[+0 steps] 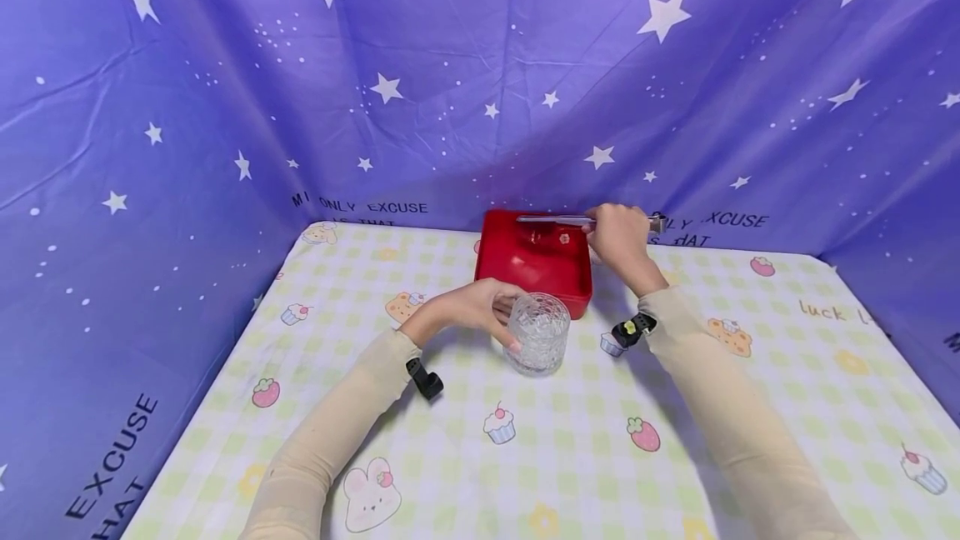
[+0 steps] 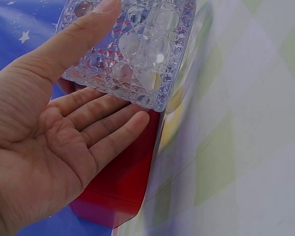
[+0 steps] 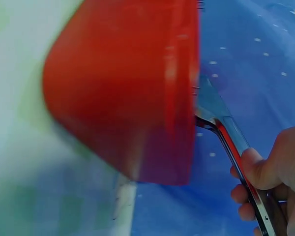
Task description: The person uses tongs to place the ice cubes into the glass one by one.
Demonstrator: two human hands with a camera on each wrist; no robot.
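A clear, faceted glass cup [image 1: 540, 336] stands on the cloth, and my left hand [image 1: 476, 305] holds its left side. The left wrist view shows the thumb [image 2: 81, 37] across the cup's near face, with the other fingers stretched out behind and beside its lower edge. My right hand [image 1: 621, 238] grips a pair of metal tongs [image 3: 259, 206] at the back of the table. The flat end of the tongs reaches leftward over the back part of a red plastic container [image 1: 579, 304]. Those tips are partly hidden by the container's wall in the right wrist view.
A checked tablecloth [image 1: 420, 457] with cupcake and strawberry prints covers the table. Purple star-printed curtain [image 1: 450, 132] hangs close behind and on the left. The red container stands near the table's back edge, just behind the glass cup.
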